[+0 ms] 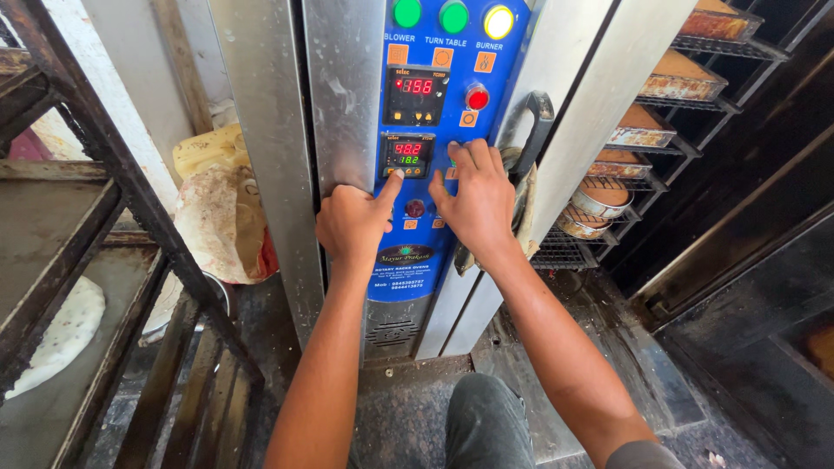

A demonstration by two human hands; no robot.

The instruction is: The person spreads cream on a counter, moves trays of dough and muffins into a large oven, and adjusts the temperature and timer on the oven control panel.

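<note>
The blue control panel runs up and down the front of a big metal oven, with its long side standing tall; both hands are pressed on its lower half. The left hand is curled up like a fist with one finger sticking out, and that fingertip touches the panel just under the small lower display; it holds nothing. The right hand lies flat with its fingers spread, touching the panel just to the right of that same display; it holds nothing too. The bigger upper display and the red knob sit higher up, above both hands, and the right hand is nearer to the knob. A black door handle hangs just beside the right hand. On the right stand racks with baking tins; on the left is a dark metal rack, with a crumpled sack behind it. There is open room below the hands.
</note>
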